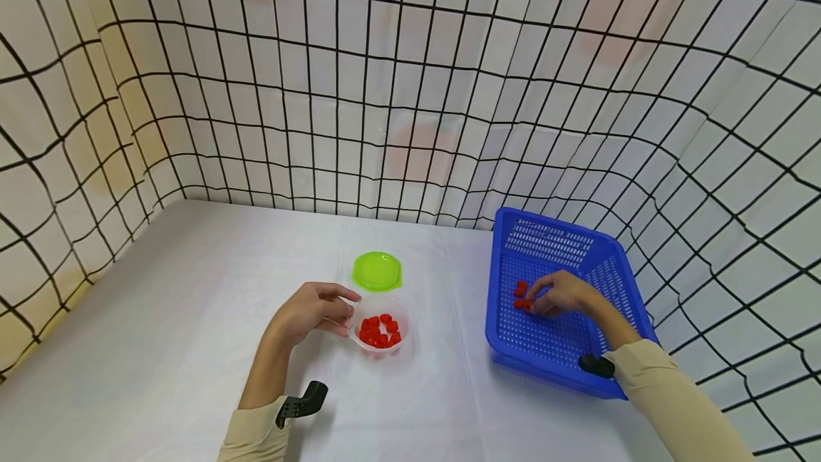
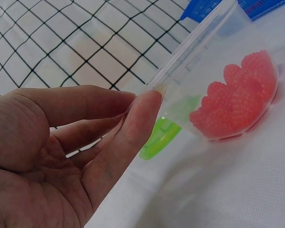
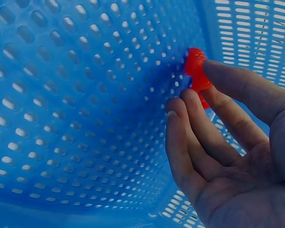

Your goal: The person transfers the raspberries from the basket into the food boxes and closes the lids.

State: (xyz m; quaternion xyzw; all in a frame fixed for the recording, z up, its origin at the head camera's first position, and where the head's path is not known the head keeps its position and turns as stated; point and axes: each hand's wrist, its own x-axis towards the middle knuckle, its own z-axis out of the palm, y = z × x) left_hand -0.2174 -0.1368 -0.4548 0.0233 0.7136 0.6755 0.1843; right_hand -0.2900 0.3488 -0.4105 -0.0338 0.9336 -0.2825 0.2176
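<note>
My left hand (image 1: 316,312) pinches the rim of a clear plastic tub (image 1: 405,319) between thumb and fingers. Several red raspberries (image 2: 242,97) lie in the bottom of the tub, which stands on the white cloth. Just behind it is a bright green lid (image 1: 377,271). Over to the right, my right hand (image 1: 559,296) reaches down into a blue plastic basket (image 1: 545,369). Its thumb and index finger pinch a raspberry (image 3: 196,66) near the basket floor, while the other fingers are bent. Beside those fingertips lie a few more raspberries (image 1: 520,288).
A black wire grid (image 1: 410,84) backed with white sheeting stands behind and along both sides of the white-covered table (image 1: 192,291). The basket has slotted, raised walls and sits close to the right side of the grid.
</note>
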